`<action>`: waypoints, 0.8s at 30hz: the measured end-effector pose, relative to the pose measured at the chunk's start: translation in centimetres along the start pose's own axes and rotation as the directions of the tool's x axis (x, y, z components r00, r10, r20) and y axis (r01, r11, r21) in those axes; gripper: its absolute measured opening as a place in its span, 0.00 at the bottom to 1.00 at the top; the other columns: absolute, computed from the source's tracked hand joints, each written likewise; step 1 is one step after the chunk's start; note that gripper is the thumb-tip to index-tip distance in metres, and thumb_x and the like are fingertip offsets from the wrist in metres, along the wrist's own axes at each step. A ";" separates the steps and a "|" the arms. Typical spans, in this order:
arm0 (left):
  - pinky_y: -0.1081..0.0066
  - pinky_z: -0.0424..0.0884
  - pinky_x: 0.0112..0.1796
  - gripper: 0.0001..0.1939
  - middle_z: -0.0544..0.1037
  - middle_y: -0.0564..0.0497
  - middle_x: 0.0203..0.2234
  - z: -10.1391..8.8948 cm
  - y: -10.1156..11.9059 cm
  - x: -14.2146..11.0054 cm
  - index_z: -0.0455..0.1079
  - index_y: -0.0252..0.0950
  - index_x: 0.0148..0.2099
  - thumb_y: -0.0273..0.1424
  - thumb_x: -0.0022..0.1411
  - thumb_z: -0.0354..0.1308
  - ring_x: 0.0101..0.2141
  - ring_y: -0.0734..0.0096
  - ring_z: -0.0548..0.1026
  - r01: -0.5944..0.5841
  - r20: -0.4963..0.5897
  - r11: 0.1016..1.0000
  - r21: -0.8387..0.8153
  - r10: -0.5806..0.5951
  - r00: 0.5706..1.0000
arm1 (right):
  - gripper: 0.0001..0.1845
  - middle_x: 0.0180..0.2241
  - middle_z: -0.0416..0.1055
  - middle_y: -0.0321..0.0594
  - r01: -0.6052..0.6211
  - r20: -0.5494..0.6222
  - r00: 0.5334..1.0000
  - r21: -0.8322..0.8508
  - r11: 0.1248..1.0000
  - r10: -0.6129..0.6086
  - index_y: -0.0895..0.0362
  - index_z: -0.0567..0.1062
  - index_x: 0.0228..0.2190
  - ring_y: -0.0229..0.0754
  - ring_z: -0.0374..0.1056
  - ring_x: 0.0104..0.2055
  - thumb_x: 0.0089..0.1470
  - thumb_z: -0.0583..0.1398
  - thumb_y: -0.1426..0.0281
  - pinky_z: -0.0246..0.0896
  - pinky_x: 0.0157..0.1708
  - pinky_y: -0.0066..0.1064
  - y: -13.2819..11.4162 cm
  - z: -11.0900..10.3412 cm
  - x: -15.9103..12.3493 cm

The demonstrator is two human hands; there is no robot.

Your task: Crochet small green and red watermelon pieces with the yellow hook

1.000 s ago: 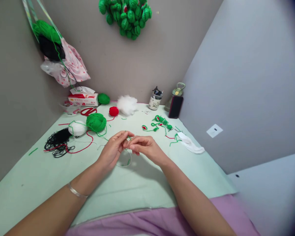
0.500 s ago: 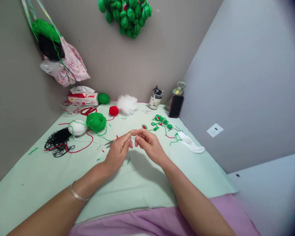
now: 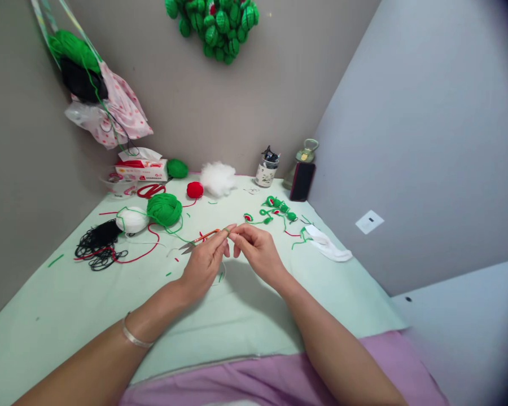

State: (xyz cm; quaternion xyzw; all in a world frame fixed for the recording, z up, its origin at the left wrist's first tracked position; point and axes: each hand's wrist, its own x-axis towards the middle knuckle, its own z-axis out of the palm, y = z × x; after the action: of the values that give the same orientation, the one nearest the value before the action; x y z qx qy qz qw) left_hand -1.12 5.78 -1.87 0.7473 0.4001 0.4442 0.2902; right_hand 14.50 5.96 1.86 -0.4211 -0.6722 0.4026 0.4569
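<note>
**Fingertips Meet Over Green Yarn at a Crowded Craft Table**

Two bare hands come together above a table covered in pale green cloth [image 3: 161,316]. The left hand [image 3: 204,262], a clear band [image 3: 134,334] on its wrist, is folded with thin green yarn [image 3: 227,230] held at its fingertips. The right hand [image 3: 257,248] curls in to meet it, thumb and forefinger bent close together; whether they pinch a strand cannot be told. Orange-handled metal scissors [image 3: 200,240] lie just beyond the left hand, partly hidden by it.

To the left are a large green yarn ball [image 3: 165,209], a white yarn ball [image 3: 132,220] and a tangle of black yarn [image 3: 96,243]. Behind them sit red-handled scissors [image 3: 151,191], a small red yarn ball [image 3: 195,190] and fluffy white stuffing [image 3: 218,179]. Small green-and-red crocheted pieces [image 3: 280,207] lie beyond the right hand, near a dark upright phone [image 3: 302,181].
</note>
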 end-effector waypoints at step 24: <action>0.73 0.65 0.34 0.22 0.70 0.53 0.27 -0.1 0.2 -0.1 0.64 0.36 0.63 0.34 0.72 0.42 0.28 0.72 0.68 0.049 -0.003 0.999 0.015 -0.048 0.999 | 0.09 0.18 0.65 0.30 0.020 0.009 1.000 -0.080 0.997 -0.019 0.56 0.74 0.31 0.32 0.56 0.20 0.60 0.57 0.65 0.51 0.23 0.25 0.3 -0.1 0.0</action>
State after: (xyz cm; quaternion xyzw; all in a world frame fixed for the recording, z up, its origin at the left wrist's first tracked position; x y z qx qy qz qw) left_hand -1.20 5.57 -1.71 0.7390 0.4218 0.4349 0.2947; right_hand 14.67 6.04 1.57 -0.4308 -0.6939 0.3725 0.4407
